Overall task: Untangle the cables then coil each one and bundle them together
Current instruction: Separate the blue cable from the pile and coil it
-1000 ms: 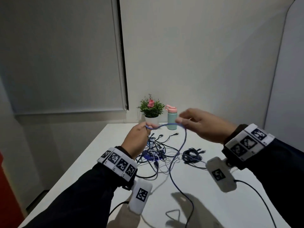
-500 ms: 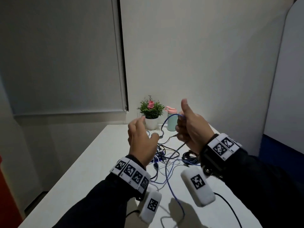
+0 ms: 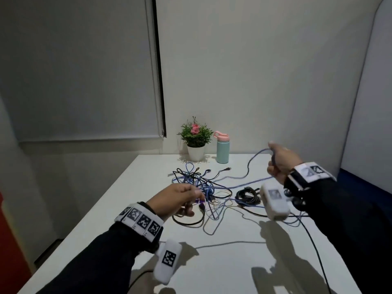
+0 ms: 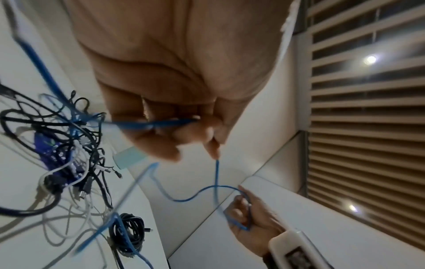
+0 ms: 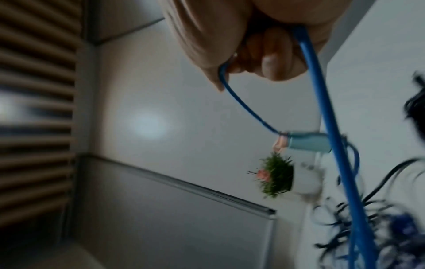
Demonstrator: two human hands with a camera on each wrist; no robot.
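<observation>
Fingers (image 4: 190,132) of my left hand (image 3: 174,198) pinch the blue cable (image 3: 250,164) nearest me at the tangle (image 3: 203,187), my right hand (image 3: 280,162) grips it beyond, while one black coil (image 3: 247,195) beside the tangle looks done, the rest unsorted.

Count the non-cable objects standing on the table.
2: a potted plant and a teal bottle with a pink lid, side by side at the table's far edge, behind the cable tangle. Nothing appears hidden.

My white worktop (image 3: 222,262) has a tangled cable pile (image 3: 203,187) mid-surface, with a black coiled cable (image 3: 247,195) beside it. A potted plant (image 3: 196,143) and teal bottle (image 3: 222,148) stand at the back edge.
</observation>
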